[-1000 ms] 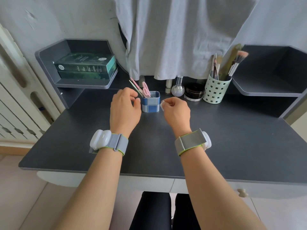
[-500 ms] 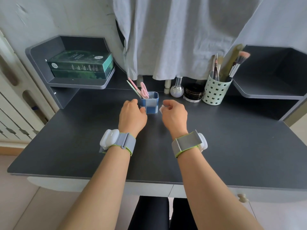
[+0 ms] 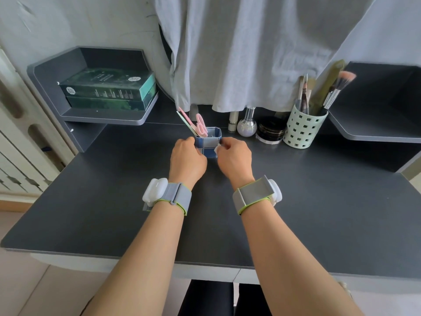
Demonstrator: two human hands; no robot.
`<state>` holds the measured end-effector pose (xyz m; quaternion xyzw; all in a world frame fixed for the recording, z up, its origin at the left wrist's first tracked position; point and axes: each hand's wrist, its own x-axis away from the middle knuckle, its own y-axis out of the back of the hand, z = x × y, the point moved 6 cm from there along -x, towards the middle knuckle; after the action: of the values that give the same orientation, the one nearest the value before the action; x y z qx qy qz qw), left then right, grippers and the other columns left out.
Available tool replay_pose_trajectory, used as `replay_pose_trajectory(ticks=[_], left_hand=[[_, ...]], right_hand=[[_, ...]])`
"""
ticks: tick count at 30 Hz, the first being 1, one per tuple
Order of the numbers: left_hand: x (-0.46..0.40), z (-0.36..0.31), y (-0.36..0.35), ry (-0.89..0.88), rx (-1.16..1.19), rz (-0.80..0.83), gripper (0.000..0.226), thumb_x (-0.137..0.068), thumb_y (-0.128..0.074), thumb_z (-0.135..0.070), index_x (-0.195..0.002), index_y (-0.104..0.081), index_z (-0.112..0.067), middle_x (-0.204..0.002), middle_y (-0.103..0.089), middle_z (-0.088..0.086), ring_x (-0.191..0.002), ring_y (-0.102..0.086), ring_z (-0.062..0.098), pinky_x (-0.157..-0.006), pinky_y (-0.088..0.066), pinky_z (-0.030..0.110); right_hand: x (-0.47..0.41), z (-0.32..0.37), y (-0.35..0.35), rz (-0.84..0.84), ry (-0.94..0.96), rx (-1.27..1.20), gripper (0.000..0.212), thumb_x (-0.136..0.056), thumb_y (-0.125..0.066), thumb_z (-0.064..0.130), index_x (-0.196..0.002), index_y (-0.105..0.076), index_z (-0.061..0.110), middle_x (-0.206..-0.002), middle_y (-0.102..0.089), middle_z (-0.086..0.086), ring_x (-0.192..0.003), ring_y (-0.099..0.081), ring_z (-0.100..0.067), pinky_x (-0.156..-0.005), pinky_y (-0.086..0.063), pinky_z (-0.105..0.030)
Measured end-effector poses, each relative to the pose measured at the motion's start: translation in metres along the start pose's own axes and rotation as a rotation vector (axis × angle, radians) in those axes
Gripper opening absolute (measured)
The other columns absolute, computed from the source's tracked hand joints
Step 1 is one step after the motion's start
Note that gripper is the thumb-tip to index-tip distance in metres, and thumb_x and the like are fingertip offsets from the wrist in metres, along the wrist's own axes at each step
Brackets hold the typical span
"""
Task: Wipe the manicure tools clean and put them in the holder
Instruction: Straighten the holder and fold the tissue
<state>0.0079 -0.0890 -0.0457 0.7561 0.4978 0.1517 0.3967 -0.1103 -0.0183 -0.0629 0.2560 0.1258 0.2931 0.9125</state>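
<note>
- Both hands have closed in on the blue holder (image 3: 210,142) since a second ago.
- Left hand (image 3: 187,158) grips its left side, fingers curled.
- Right hand (image 3: 234,158) touches its right side, pinching a white wipe (image 3: 217,148).

Open desk in front, clutter at back
We see bare desktop (image 3: 319,201) either side of both arms; bottles (image 3: 247,126), brush cup (image 3: 303,130) and hanging cloth (image 3: 239,53) block the rear
</note>
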Motion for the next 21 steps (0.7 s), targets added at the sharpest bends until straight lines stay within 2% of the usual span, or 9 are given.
replay_pose_trajectory(ticks=[7,11,18,21], left_hand=[[-0.024,-0.009,0.002,-0.016,-0.026,0.023,0.026,-0.097,-0.049,-0.009,-0.120,-0.059,-0.002,-0.120,-0.056,0.017,-0.110,-0.057,0.033,-0.077,-0.037,0.029],[-0.038,-0.012,0.003,-0.017,-0.022,0.035,0.025,-0.096,-0.047,-0.007,-0.116,-0.061,-0.001,-0.119,-0.058,0.019,-0.110,-0.056,0.035,-0.077,-0.036,0.030],[-0.053,-0.011,0.003,-0.011,-0.006,0.038,0.027,-0.096,-0.048,-0.006,-0.119,-0.061,-0.003,-0.121,-0.061,0.017,-0.109,-0.057,0.031,-0.077,-0.039,0.029],[-0.057,-0.013,0.003,-0.017,0.002,0.035,0.025,-0.097,-0.047,-0.006,-0.118,-0.061,-0.001,-0.119,-0.060,0.016,-0.096,-0.051,0.023,-0.075,-0.036,0.027]], right_hand=[[-0.020,0.007,-0.004,-0.007,0.008,-0.010,0.027,-0.095,-0.054,0.015,-0.113,-0.074,0.014,-0.112,-0.072,-0.012,-0.106,-0.063,-0.034,-0.095,-0.052,-0.044],[-0.035,0.011,-0.007,-0.003,0.013,0.024,0.026,-0.093,-0.055,0.016,-0.108,-0.075,0.012,-0.105,-0.073,-0.014,-0.102,-0.064,-0.036,-0.090,-0.054,-0.042],[-0.052,0.012,-0.015,-0.003,0.009,0.015,0.026,-0.093,-0.056,0.018,-0.108,-0.075,0.012,-0.105,-0.072,-0.015,-0.102,-0.064,-0.036,-0.091,-0.054,-0.043],[-0.058,0.013,-0.016,-0.008,0.018,0.031,0.023,-0.093,-0.056,0.018,-0.102,-0.074,0.008,-0.091,-0.066,-0.012,-0.094,-0.061,-0.035,-0.087,-0.053,-0.041]])
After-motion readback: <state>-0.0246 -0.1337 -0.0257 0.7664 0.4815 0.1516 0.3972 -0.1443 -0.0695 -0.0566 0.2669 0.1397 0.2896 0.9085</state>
